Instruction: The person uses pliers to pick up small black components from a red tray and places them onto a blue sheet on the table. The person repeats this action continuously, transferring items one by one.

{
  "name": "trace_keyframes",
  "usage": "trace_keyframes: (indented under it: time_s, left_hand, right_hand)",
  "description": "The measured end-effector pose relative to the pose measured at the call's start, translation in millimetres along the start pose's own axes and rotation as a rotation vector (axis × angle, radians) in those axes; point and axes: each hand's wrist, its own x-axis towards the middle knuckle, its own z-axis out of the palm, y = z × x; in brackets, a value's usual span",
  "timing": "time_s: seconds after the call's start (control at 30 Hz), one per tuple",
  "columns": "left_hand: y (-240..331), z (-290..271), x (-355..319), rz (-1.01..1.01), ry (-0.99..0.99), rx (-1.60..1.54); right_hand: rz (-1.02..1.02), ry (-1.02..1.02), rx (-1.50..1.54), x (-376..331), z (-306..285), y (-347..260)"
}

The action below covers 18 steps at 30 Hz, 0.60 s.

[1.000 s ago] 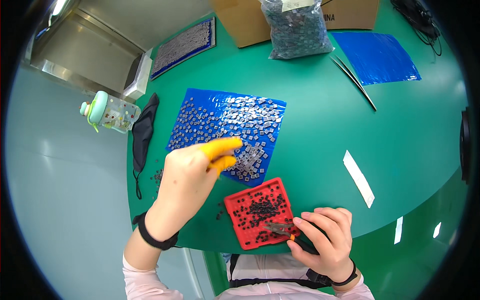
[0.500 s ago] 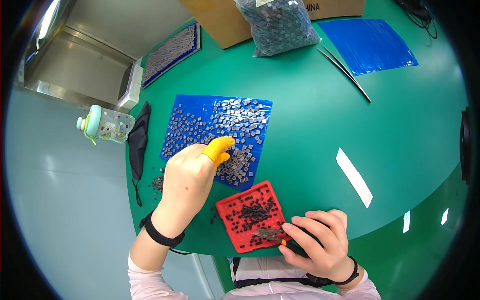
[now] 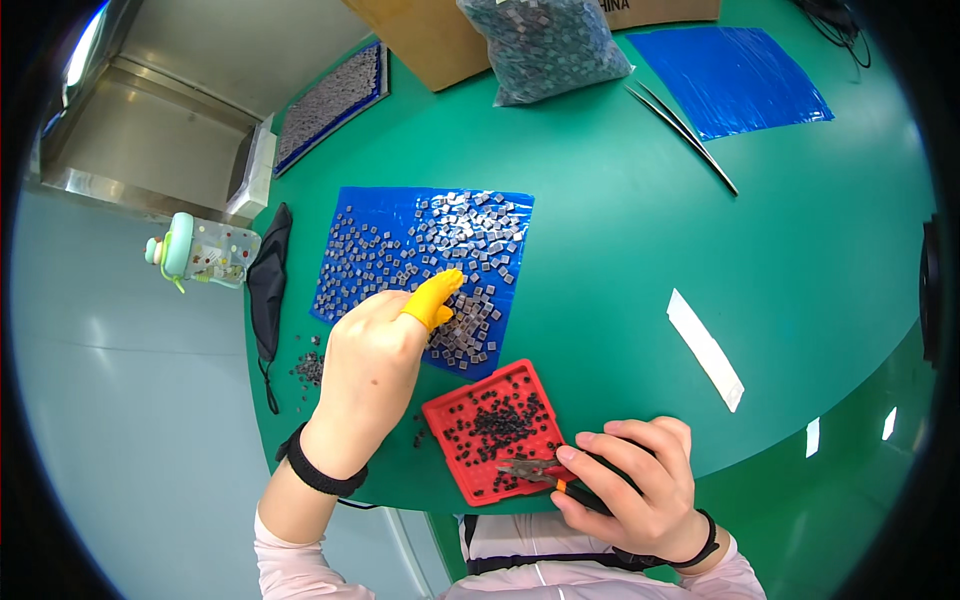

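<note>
My left hand (image 3: 375, 335) is over a blue sheet (image 3: 375, 212) scattered with small grey square pieces (image 3: 470, 225). Yellow covers (image 3: 434, 300) wrap its thumb and index finger, which are bent together in a pinch; whatever lies between the tips is hidden. In my right hand (image 3: 640, 490) is a pair of small pliers (image 3: 530, 470) with dark, orange-marked handles. Their metal jaws reach over the near right part of a red tray (image 3: 455, 465), where many tiny black parts (image 3: 505, 425) lie.
Loose dark bits (image 3: 310, 368) lie left of the sheet, near a black mask (image 3: 268, 285) and a bottle (image 3: 215, 250). Farther back are a filled tray (image 3: 330, 105), cardboard box (image 3: 420, 40), bag of pieces (image 3: 550, 50), tweezers (image 3: 690, 140) and another blue sheet (image 3: 735, 80). A white strip (image 3: 705, 350) lies right.
The whole view has shifted slightly, so the table things appear a little farther left. My left thumb and index finger look slightly closer together. The right hand keeps its hold on the pliers.
</note>
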Motion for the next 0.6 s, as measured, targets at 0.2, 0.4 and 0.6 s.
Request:
trace_keyframes:
  time_s: [0.2, 0.4, 0.6]
  left_hand:
    - [1.1, -13.8, -4.3, -0.047, 0.061, -0.016]
    - [18.1, -46.4, -38.4, -0.392, -0.042, -0.151]
    - [37.2, -38.0, -96.7, -0.778, -0.103, -0.428]
  right_hand:
    - [-0.002, 0.000, 0.008, 0.4, 0.0, -1.2]
    - [0.019, -0.012, -0.007, 1.1, -0.5, 0.4]
    - [0.022, -0.053, -0.025, 4.7, -3.1, -3.6]
